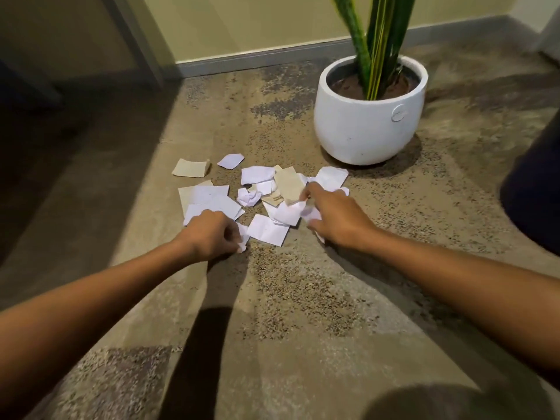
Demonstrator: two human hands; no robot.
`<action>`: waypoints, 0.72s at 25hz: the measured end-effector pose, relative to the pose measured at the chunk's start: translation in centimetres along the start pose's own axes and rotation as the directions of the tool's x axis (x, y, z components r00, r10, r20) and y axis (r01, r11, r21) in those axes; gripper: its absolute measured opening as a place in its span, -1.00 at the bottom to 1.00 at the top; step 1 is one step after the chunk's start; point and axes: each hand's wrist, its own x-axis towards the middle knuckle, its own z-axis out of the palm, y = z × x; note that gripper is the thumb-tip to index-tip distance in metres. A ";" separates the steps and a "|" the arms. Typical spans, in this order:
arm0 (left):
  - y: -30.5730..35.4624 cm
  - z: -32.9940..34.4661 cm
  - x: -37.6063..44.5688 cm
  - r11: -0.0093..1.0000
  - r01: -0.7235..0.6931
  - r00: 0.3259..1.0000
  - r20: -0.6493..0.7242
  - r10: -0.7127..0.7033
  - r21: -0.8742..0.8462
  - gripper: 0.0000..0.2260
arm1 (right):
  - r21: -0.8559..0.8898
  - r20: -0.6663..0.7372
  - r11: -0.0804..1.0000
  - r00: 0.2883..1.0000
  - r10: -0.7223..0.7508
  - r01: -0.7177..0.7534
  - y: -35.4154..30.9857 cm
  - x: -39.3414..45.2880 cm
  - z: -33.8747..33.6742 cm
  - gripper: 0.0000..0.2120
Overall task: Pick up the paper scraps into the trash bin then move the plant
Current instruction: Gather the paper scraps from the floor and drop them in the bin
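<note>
Several white and beige paper scraps (257, 189) lie scattered on the speckled carpet in front of me. My left hand (209, 234) rests at the near left edge of the pile, fingers curled around a small white scrap (242, 237). My right hand (333, 216) lies on the right side of the pile, fingers closed on white scraps and touching a beige one (289, 184). Behind the pile stands the plant (375, 40), long green leaves in a round white pot (363, 125).
A dark rounded object (536, 189), maybe a bin, is cut off at the right edge. A grey skirting board (257, 60) runs along the yellow wall behind. Dark furniture legs (136, 40) stand at the back left. Open carpet lies near me.
</note>
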 end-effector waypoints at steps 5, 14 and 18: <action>-0.6 0.2 0.9 0.999 0.009 0.997 -0.078 -0.012 -0.041 -0.82 | -0.380 0.030 0.918 0.993 -0.115 0.118 -3.7 3.0 3.1 -0.65; -0.9 0.0 2.4 0.999 0.037 0.996 0.083 -0.037 0.004 -0.44 | -0.198 0.227 0.978 0.967 0.112 -0.067 -4.8 3.9 4.0 -0.49; -0.5 0.3 2.1 0.999 0.030 0.997 0.065 -0.031 0.018 -0.56 | -0.142 0.276 0.982 0.948 0.159 -0.123 -4.7 3.2 3.0 -0.66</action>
